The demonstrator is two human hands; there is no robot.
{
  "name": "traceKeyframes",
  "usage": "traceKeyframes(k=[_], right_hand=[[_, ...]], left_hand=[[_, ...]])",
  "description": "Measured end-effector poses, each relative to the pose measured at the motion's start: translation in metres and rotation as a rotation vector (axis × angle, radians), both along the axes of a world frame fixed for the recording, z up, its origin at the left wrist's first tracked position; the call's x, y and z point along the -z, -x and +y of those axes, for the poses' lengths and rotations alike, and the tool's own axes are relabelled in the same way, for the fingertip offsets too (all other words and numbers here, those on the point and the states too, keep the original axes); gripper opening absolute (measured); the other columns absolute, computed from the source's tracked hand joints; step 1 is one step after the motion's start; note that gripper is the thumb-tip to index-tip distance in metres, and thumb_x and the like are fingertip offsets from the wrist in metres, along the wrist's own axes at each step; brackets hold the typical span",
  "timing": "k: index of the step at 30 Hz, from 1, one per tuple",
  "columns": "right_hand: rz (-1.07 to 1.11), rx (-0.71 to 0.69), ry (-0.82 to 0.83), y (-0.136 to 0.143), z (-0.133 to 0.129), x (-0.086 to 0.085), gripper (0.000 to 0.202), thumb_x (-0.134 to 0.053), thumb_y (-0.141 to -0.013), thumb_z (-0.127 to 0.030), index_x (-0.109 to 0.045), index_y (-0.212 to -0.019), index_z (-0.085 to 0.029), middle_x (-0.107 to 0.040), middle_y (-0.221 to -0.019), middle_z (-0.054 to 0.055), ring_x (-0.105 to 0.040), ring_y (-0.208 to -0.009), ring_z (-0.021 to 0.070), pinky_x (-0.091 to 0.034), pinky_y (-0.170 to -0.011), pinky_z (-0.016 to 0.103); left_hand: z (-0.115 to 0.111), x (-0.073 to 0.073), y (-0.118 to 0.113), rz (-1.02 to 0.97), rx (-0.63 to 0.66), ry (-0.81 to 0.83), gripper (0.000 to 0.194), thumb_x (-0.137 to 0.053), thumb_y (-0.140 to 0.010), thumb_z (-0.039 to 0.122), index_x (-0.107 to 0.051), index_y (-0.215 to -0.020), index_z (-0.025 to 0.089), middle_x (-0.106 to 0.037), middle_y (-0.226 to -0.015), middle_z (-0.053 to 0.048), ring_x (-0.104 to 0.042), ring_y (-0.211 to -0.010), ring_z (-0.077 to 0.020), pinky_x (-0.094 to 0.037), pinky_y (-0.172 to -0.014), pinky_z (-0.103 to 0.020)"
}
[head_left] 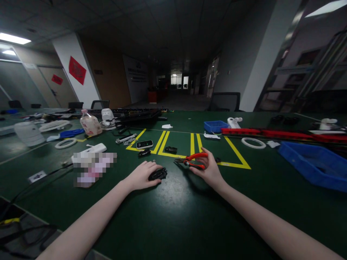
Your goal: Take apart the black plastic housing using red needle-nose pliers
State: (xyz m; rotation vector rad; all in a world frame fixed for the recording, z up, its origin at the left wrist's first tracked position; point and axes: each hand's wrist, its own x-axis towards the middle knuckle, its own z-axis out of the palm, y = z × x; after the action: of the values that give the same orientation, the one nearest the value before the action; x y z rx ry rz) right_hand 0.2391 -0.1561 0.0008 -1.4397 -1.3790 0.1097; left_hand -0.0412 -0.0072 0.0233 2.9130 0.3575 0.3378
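Note:
On the green table (173,216), my left hand (143,176) is closed round a small black part (158,174), thumb on the near side and fingers over the far side. My right hand (210,169) grips red-handled pliers (197,156) above the table, their dark jaws pointing left toward the black part without touching it. Another black piece (171,149) lies by the yellow tape (162,144). Left of it are a dark piece (144,153) and a black-and-white device (144,144) with a green light.
A large blue tray (314,166) stands at the right and a small blue tray (215,126) farther back. Long red strips (271,133) lie behind a white ring (253,143). At the left are a pink-capped bottle (90,124), a white power strip (89,152) and its cable.

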Motion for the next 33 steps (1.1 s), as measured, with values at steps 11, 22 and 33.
traceKeyframes(k=[11,22,33], right_hand=[[-0.07,-0.08,0.104,0.012,-0.012,-0.011,0.043,-0.06,-0.093,-0.043,-0.055,-0.128,-0.017,-0.059,-0.125,0.01,-0.06,-0.109,0.0232,-0.053,-0.091,0.047],[-0.379,0.097,0.335,-0.001,-0.011,-0.011,0.074,-0.077,-0.068,-0.055,-0.054,-0.13,-0.022,-0.061,-0.127,0.015,-0.055,-0.122,0.0395,-0.045,-0.101,0.065],[-0.583,0.061,0.431,-0.003,-0.004,-0.003,0.068,-0.059,-0.083,-0.056,-0.046,-0.138,-0.02,-0.055,-0.136,0.017,-0.054,-0.124,0.0374,-0.048,-0.1,0.06]], left_hand=[[0.0,-0.001,0.0,0.059,-0.039,0.068,0.062,-0.054,-0.093,0.053,-0.044,-0.145,0.02,-0.063,-0.133,-0.012,-0.061,-0.113,-0.0261,-0.041,-0.099,-0.042],[-0.009,-0.007,0.005,0.066,-0.055,0.101,0.067,-0.048,-0.097,0.05,-0.029,-0.153,0.018,-0.07,-0.096,-0.007,-0.063,-0.086,-0.0225,-0.042,-0.081,-0.037],[0.002,-0.006,0.012,-0.185,-0.125,0.271,0.044,-0.037,-0.097,0.02,-0.043,-0.14,0.021,-0.064,-0.099,-0.005,-0.061,-0.084,-0.0167,-0.049,-0.079,-0.033]])
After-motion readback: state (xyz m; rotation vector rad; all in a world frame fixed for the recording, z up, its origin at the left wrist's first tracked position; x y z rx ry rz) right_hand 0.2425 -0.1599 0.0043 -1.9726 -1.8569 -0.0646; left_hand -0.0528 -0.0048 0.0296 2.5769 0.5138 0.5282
